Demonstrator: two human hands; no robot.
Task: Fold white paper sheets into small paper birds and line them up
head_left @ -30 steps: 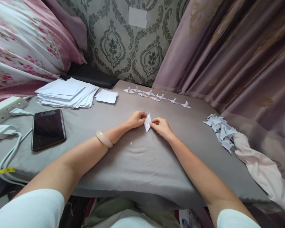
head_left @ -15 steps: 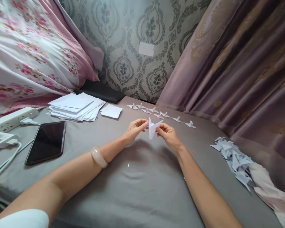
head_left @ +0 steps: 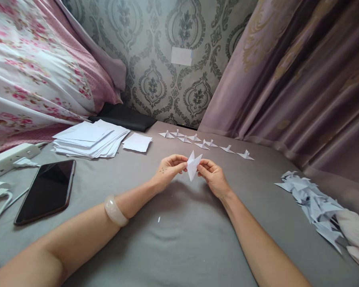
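A folded white paper crane (head_left: pixel 193 166) is held up over the grey cloth, its points spread upward and one point hanging down. My left hand (head_left: pixel 169 170) pinches its left side between thumb and fingers. On the opposite side my right hand (head_left: pixel 213 175) grips the paper the same way. Behind my hands, several small folded paper cranes (head_left: pixel 210 143) stand in loose rows. A large stack of white paper sheets (head_left: pixel 91 137) lies to the left, with a smaller pile of paper squares (head_left: pixel 137 142) beside it.
A black phone (head_left: pixel 46 191) lies on the left near a white power strip (head_left: pixel 10 159) with cables. On the right is a heap of folded papers (head_left: pixel 312 203) beside a pale cloth (head_left: pixel 356 235). A black flat case (head_left: pixel 122 116) rests by the patterned wall, between floral fabric and purple curtains (head_left: pixel 275 79).
The paper crane has turned a little between my fingers, and its points now sit closer together. My hands and the view have shifted slightly. Both hands keep their hold.
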